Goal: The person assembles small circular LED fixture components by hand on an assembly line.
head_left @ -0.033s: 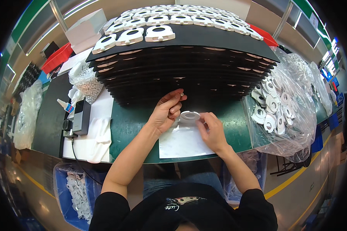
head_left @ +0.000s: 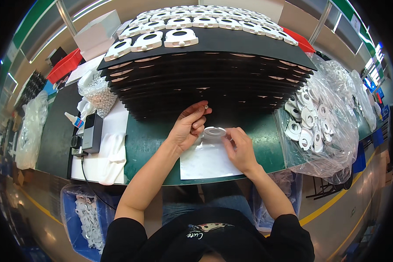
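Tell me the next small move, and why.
Perhaps bring the left hand toward the white, plastic-looking ring-shaped part: that hand pinches a small white bead-like piece, apart from the ring, whose right edge the right hand holds.

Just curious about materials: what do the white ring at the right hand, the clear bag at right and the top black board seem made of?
White ring: probably smooth moulded plastic, evenly coloured.
Clear bag: thin, glossy plastic film, transparent and crinkled.
Top black board: perhaps plastic; its flat, matte surface leaves that open.
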`<state>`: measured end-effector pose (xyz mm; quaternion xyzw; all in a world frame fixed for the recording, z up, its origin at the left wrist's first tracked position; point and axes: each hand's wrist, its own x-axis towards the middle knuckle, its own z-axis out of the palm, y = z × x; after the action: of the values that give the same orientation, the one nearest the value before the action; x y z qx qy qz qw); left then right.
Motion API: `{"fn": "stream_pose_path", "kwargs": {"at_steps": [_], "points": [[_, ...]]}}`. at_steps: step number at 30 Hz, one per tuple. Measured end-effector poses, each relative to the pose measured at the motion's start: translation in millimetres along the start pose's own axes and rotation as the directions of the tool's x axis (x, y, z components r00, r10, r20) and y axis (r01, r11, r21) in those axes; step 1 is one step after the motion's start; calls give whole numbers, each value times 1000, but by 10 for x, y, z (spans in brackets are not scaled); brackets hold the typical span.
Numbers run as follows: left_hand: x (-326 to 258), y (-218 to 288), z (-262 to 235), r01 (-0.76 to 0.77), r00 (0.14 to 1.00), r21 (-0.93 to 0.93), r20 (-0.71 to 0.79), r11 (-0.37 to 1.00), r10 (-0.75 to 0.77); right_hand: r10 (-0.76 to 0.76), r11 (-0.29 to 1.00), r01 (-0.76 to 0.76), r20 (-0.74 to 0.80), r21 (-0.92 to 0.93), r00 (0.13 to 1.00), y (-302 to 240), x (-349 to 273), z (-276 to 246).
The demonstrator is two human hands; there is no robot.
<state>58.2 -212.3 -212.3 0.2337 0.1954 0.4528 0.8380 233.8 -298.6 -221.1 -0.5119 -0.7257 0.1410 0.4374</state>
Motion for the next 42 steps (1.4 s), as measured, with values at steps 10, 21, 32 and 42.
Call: {"fn": "stream_pose_path", "kwargs": {"at_steps": [10, 21, 32, 42], "points": [[-14, -34, 30, 34, 999, 53, -14, 998, -33, 348, 695, -179, -107, 697, 931, 32, 171, -111], [-47, -44, 61, 36, 999, 167, 10, 985, -38, 344, 656, -150, -116, 739, 932, -206, 441, -61], [-39, -61, 2, 56, 998, 221, 30, 974, -64, 342, 632, -215, -19, 745, 939, -176, 415, -49], [9, -16, -77, 139, 987, -99, 96, 985, -130, -311, 925, 378, -496, 38, 811, -728, 1183, -665]]}}
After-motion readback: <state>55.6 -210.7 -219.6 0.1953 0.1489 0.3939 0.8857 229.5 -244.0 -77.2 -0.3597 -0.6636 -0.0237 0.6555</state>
